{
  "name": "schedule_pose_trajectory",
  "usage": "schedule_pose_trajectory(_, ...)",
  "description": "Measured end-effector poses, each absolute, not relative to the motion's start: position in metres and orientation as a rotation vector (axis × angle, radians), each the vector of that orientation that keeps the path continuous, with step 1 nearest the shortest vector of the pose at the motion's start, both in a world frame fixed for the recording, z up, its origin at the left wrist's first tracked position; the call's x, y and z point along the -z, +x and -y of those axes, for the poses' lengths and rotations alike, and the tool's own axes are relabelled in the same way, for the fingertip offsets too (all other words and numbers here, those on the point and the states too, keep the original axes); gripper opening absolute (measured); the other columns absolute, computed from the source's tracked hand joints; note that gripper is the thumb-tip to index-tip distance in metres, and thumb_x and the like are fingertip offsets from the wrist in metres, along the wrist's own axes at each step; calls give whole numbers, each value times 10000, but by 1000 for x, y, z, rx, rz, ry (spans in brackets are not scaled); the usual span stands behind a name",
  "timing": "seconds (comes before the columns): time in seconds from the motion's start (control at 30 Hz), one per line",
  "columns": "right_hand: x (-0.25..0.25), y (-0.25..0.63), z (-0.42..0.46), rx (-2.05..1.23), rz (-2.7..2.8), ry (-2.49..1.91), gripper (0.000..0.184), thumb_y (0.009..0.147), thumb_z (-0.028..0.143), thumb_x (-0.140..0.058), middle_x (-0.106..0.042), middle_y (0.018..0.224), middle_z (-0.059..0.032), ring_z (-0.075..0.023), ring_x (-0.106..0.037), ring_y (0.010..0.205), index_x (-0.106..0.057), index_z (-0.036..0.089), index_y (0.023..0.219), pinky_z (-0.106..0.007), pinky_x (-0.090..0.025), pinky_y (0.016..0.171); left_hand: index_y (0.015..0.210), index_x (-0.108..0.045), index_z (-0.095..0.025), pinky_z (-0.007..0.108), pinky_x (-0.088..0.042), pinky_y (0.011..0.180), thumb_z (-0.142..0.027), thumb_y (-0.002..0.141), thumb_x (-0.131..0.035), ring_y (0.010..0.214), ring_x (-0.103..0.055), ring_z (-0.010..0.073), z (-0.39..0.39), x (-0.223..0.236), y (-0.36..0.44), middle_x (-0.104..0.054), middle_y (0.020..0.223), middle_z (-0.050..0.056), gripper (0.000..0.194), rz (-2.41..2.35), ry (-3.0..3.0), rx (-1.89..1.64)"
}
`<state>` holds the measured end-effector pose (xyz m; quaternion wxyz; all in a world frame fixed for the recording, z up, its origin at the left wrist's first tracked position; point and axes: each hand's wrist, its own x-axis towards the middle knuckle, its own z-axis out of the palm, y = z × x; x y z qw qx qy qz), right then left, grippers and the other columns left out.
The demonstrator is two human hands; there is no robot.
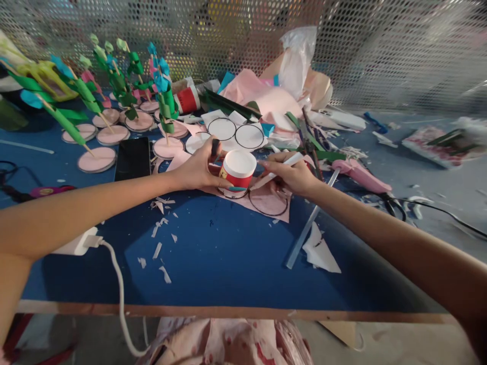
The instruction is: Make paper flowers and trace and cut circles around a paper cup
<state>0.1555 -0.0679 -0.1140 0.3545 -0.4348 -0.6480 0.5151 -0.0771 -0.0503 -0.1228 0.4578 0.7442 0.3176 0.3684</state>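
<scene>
My left hand (200,167) is closed around a red and white round tub (239,172), pressing it upright onto pink paper (269,202). A dark cap (215,147) shows between the fingers of that same hand. In my right hand (292,175) is a white marker pen (277,171), its tip touching or very near the tub's lower right edge. A black drawn circle lies on the paper to the right of the tub. Just behind, white paper (249,136) carries more black circles. The paper under the tub is partly hidden.
Pink discs (96,159) with green-wrapped sticks stand at the left, beside a black phone (133,158). A pink glue gun (361,175) with a glue stick lies right. Paper scraps (322,249) and a white cable (117,274) are in front. Perforated metal (243,45) rises behind.
</scene>
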Motion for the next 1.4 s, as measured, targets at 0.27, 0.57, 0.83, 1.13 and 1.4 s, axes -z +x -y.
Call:
schedule_pose_trajectory(0.27,112,150,51,-1445,1559,-1194,341,658,373,-696,-479,331,22,-108,-417,237,-446,194,511,-201,-247,222,788,-268,-233,329,-532,590,-388,475,-862,746,-506,136,56,120,-79,-375,832,-24,689,-807,1851,-873)
schedule_pose_trajectory(0.57,104,143,41,-1409,1592,-1286,253,715,306,-645,-530,371,6,-100,-402,231,-496,187,548,-219,-272,235,775,-289,-225,330,-453,701,-418,457,-864,766,-440,140,50,122,-80,-360,816,-24,685,-849,1981,-922)
schedule_pose_trajectory(0.83,91,132,41,-1395,1645,-1414,301,773,160,-515,-444,282,20,-60,-316,194,-443,177,482,-171,-177,233,793,-275,-229,276,-413,661,-466,463,-848,749,-413,126,52,120,-78,-348,824,-22,702,-856,1960,-904)
schedule_pose_trajectory(1.13,93,128,25,-1410,1616,-1433,334,773,182,-516,-461,275,1,-81,-351,198,-454,177,445,-177,-201,225,793,-266,-229,289,-422,648,-435,508,-833,715,-400,113,51,121,-80,-317,803,-28,667,-854,1988,-884)
schedule_pose_trajectory(1.4,98,118,10,-1353,1611,-1381,331,757,138,-525,-409,264,35,-84,-336,202,-442,196,442,-193,-197,217,787,-266,-224,308,-451,679,-393,519,-826,744,-419,119,52,118,-79,-317,812,-32,643,-815,1986,-878)
